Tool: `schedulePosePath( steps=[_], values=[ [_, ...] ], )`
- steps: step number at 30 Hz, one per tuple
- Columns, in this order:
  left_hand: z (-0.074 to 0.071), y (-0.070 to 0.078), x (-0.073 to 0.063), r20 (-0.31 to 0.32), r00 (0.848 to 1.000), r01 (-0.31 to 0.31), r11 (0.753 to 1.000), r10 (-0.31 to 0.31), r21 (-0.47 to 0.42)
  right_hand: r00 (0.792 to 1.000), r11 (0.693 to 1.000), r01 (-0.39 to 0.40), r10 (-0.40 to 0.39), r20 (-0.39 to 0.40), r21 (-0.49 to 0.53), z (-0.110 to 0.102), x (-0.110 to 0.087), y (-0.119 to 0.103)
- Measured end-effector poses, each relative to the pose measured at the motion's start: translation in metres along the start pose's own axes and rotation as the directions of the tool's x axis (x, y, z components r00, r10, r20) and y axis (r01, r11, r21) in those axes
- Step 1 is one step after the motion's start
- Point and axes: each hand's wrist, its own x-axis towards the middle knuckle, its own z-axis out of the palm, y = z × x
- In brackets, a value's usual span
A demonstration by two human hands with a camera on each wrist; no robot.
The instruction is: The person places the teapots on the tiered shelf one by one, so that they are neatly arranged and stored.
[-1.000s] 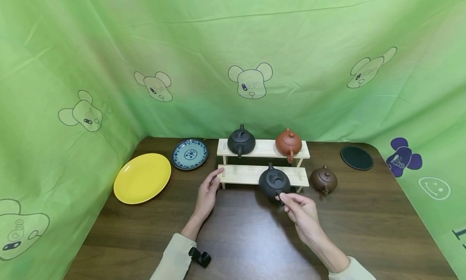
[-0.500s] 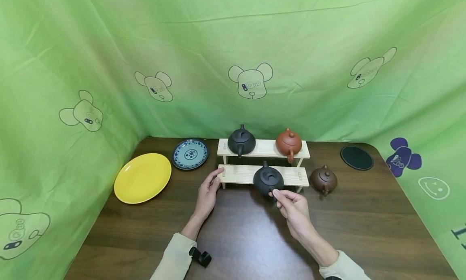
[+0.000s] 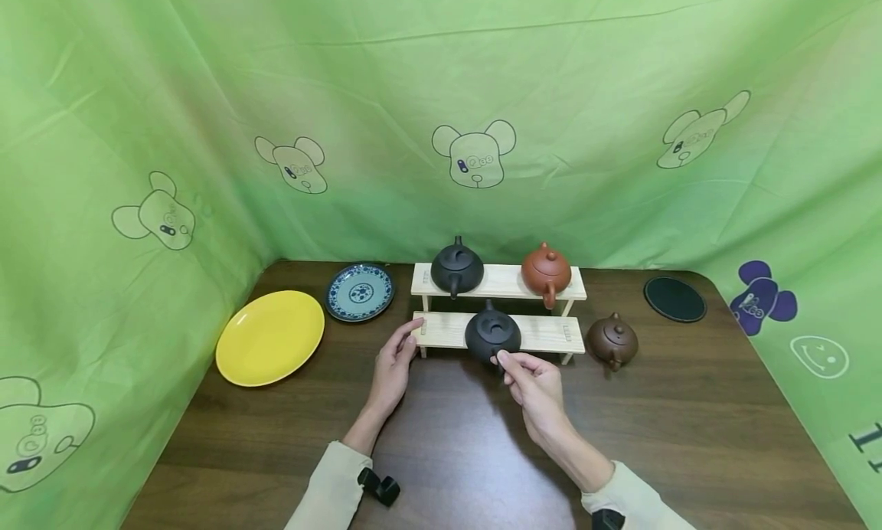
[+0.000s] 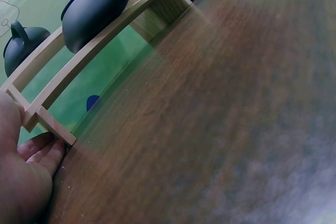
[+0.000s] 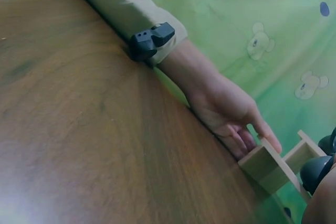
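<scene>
In the head view my right hand (image 3: 536,396) pinches the handle of a black teapot (image 3: 492,335) between thumb and fingers. This teapot is over the lower step of a two-tier wooden display stand (image 3: 441,329), left of the step's right end; in the left wrist view its base (image 4: 86,27) overlaps the front board. My left hand (image 3: 393,369) grips the left end of that step, thumb at the board and fingers by the leg below, as the right wrist view shows. On the upper step sit another black teapot (image 3: 458,267) and a reddish-brown teapot (image 3: 547,269).
A dark brown teapot (image 3: 612,341) stands on the table right of the stand. Behind it to the right lies a black round coaster (image 3: 675,299). To the left are a blue patterned plate (image 3: 360,292) and a yellow plate (image 3: 270,338). Green cloth (image 3: 386,208) closes off the back and sides.
My right hand has carried the black teapot leftward and slightly back along the lower step, toward its middle. The left hand has stayed at the stand's end.
</scene>
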Motion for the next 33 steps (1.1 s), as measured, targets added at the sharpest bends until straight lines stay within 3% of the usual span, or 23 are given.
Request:
schedulePosePath(
  steps=[2, 4, 9, 14, 24, 27, 33],
  values=[
    [-0.003, -0.014, 0.005, 0.005, 1.000, 0.011, 1.000, -0.011, -0.017, 1.000, 1.000, -0.007, 0.007, -0.006, 0.006, 0.003, 0.001, 0.000],
    [-0.003, -0.014, 0.005, 0.002, 1.000, 0.010, 1.000, -0.010, -0.005, 1.000, 1.000, -0.012, 0.012, -0.007, 0.012, 0.006, 0.001, 0.000],
    [0.000, 0.001, -0.003, -0.023, 0.995, -0.094, 0.995, 0.095, 0.034, 1.000, 1.000, -0.012, 0.012, -0.013, 0.020, 0.012, 0.003, 0.005],
    [0.003, 0.022, -0.011, -0.023, 0.991, -0.128, 0.991, 0.129, 0.035, 1.000, 0.999, -0.006, 0.006, -0.021, 0.034, 0.020, 0.007, 0.009],
    [0.005, 0.021, -0.010, -0.027, 0.988, -0.152, 0.988, 0.152, 0.008, 0.999, 0.999, 0.010, -0.009, -0.038, 0.045, 0.036, 0.012, 0.012],
    [0.004, 0.015, -0.008, -0.025, 0.989, -0.148, 0.989, 0.149, 0.025, 0.999, 0.999, 0.017, -0.015, -0.045, 0.049, 0.040, 0.013, 0.014],
    [-0.001, -0.004, 0.000, -0.020, 0.999, -0.043, 0.998, 0.044, 0.040, 0.998, 0.998, 0.016, -0.012, -0.065, 0.062, 0.047, 0.015, 0.017]
  ],
)
